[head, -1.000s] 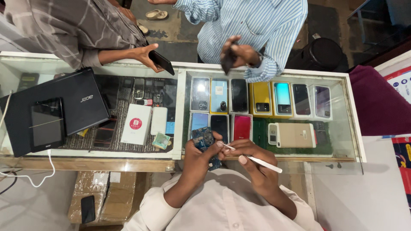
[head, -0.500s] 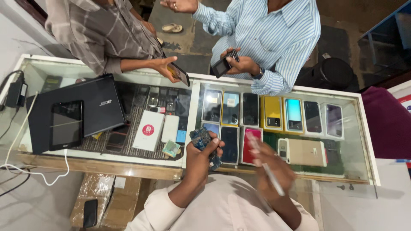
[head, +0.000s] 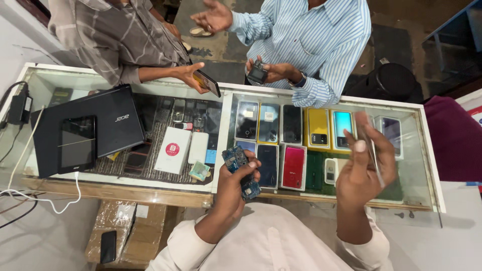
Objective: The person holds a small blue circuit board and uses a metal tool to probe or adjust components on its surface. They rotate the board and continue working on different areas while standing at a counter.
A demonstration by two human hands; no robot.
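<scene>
Left hand (head: 233, 183), grip pinching blue circuit board (head: 240, 169) over glass desk (head: 221, 123); right hand (head: 362, 168) at 3 o'clock, grip closed on thin tool (head: 374, 150) (blurred).

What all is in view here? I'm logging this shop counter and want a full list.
glass counter: one, wood-edged, across the middle.
display phones: a dozen or so, black, yellow, teal, red, under the glass on the right.
laptop: one, black, closed, on the left.
tablet: one, black, on the laptop.
white boxes: two, mid-counter.
cardboard box: one, below the counter.
other people: two, beyond the counter, each holding a phone.
left hand: holds a blue circuit board.
right hand: raised, holds a thin tool.
</scene>
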